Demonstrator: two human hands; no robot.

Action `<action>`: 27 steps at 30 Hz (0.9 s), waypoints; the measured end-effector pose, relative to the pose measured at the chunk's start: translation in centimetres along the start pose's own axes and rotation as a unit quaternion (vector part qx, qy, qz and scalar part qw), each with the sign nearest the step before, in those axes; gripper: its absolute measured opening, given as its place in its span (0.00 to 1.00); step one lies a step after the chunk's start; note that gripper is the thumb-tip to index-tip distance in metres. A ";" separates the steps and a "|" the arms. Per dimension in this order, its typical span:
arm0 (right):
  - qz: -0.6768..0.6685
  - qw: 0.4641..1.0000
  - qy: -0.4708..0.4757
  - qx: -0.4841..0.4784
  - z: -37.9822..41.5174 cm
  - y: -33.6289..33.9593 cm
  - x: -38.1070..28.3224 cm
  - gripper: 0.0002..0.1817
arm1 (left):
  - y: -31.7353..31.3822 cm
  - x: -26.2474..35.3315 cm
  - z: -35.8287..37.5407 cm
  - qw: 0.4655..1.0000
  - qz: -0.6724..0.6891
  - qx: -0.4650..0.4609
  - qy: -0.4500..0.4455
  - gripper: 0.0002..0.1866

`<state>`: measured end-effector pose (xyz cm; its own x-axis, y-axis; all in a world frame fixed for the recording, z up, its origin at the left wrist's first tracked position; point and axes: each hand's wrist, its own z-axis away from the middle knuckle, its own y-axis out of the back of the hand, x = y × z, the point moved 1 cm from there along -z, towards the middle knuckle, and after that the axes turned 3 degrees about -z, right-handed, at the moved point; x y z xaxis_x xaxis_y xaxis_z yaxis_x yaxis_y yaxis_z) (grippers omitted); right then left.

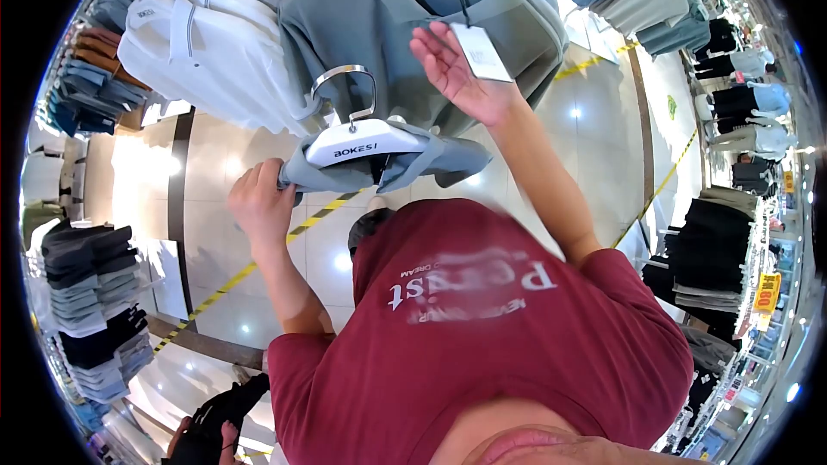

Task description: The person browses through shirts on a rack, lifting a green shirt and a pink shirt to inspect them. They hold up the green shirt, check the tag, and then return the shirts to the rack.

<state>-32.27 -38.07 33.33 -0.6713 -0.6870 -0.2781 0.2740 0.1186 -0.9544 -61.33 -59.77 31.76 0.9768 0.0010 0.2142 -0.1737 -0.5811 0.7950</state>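
Shirts are what we are busy with, and one grey shirt (388,164) is off the rail, on a white hanger (362,133) in front of our red top (482,327). Our left hand (261,202) is shut on the shirt at one end. Our right hand (452,69) is up higher, open wide, with the paper tag (481,52) of the next grey shirt (379,26) lying on its fingers. So one shirt is picked, we think, and the tag is not yet read through. Farther off hang white shirts (207,43) and dark stacks (95,293) by the shiny floor (215,172).
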 end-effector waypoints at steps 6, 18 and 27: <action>0.048 0.995 0.034 -0.086 0.3 3.1 -0.8 0.22 | -0.3 0.2 0.6 1.000 -0.004 0.009 0.003 0.15; 0.112 0.993 -0.011 0.025 2.9 3.5 -0.9 0.45 | -0.9 1.5 0.1 1.000 0.001 -0.011 0.000 0.16; 0.146 0.989 -0.019 0.014 2.6 4.7 -0.3 0.35 | -1.9 1.7 0.3 1.000 -0.004 -0.017 0.000 0.14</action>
<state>-29.00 -39.20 29.21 -0.5342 -0.6529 -0.5370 0.4721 0.2966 -0.8302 -59.28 -58.89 30.49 0.9784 0.0054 0.2064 -0.1691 -0.5533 0.8157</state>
